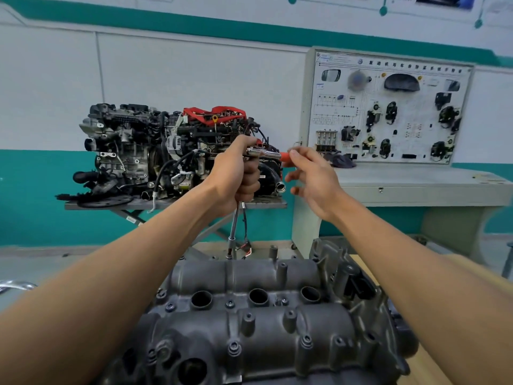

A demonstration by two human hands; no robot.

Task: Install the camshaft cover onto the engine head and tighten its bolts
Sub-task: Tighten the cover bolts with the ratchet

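Teal-walled workshop: left hand (238,173) grips the ratchet (265,154) (right hand (313,182) loose-fingered near its handle); any tilt could slip it off the bolt (229,256).

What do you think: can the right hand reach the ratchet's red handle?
Probably yes: the right hand is open beside the red handle, nothing between; the left hand grips the ratchet at its head.
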